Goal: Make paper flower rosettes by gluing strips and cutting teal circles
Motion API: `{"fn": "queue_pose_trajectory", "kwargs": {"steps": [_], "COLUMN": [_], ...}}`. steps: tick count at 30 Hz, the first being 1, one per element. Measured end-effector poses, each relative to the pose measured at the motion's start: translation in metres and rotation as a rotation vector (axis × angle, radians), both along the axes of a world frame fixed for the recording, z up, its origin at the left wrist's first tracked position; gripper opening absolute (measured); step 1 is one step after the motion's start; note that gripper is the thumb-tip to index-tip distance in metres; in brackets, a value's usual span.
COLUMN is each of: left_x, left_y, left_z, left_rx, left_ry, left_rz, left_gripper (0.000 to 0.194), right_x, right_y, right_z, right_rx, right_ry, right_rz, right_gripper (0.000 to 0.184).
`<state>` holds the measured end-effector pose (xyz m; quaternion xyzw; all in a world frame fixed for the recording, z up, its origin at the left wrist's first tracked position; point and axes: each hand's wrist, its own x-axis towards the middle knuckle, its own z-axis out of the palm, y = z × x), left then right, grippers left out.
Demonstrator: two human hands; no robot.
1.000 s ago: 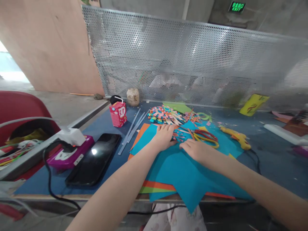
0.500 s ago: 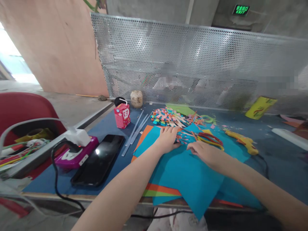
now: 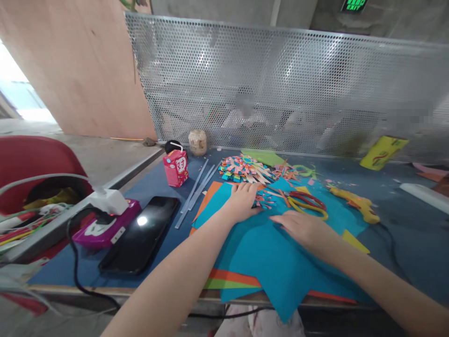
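My left hand point(image 3: 242, 202) rests on a stack of coloured paper, its fingers stretched forward over the sheets. Small fringed paper strips point(image 3: 265, 200) in pink and blue lie beside its thumb. To its right, my right hand point(image 3: 303, 229) has its fingers pressed together at a blue paper sheet point(image 3: 259, 252), whose corner hangs over the table edge. Scissors point(image 3: 307, 206) with red and yellow handles lie just beyond my right hand. Behind my left hand sits a multicoloured fringed paper flower point(image 3: 243, 168). A yellow paper corner point(image 3: 356, 241) shows right of my right wrist.
A yellow glue gun point(image 3: 358, 204) with a cord lies at right. On the left are glue sticks point(image 3: 196, 192), a pink drink carton point(image 3: 176, 168), a phone point(image 3: 140, 236) and a purple power strip point(image 3: 107, 227). A perforated metal screen point(image 3: 210, 70) stands behind.
My right hand has shifted slightly right and down, and its fingers look more extended. A yellow paper corner has come into sight near my right wrist. My left hand stays in place.
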<state>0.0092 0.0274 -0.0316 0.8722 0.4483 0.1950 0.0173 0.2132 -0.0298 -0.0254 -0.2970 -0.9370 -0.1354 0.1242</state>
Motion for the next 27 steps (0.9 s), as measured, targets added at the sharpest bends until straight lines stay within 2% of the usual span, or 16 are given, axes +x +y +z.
{"fn": "queue_pose_trajectory", "kwargs": {"steps": [3,5,7,12,17,19,23,27], "left_x": [0.000,0.001,0.001,-0.003,-0.009,-0.008,0.007,0.039], "left_y": [0.001,0.001,0.002,-0.003,-0.012,-0.009,0.013,0.046], "left_z": [0.000,-0.001,-0.001,0.007,0.020,0.023,0.030,0.039], "left_rx": [0.003,0.004,0.006,0.017,0.048,0.052,0.034,0.018], "left_ry": [0.001,0.000,-0.002,0.005,-0.097,-0.134,-0.106,-0.046], "left_rz": [-0.001,-0.003,-0.007,-0.065,-0.138,-0.094,0.048,0.041], "left_gripper": [0.066,0.068,0.067,0.070,0.073,0.069,0.060,0.053], "right_x": [-0.001,-0.002,-0.004,-0.010,-0.014,-0.016,-0.025,-0.031], "right_y": [-0.005,-0.007,-0.006,0.004,0.013,0.013,0.006,0.002], "right_z": [-0.001,-0.001,0.000,0.011,0.021,0.021,0.023,0.026], "right_rx": [0.126,0.117,0.030,-0.325,-0.518,-0.512,-0.370,-0.251], "right_ry": [-0.029,-0.023,0.008,0.095,0.125,0.122,-0.029,-0.096], "right_rz": [0.096,0.089,0.017,-0.194,-0.250,-0.244,-0.273,-0.253], "right_gripper": [0.029,0.027,0.026,0.022,0.018,0.018,0.019,0.019]}}
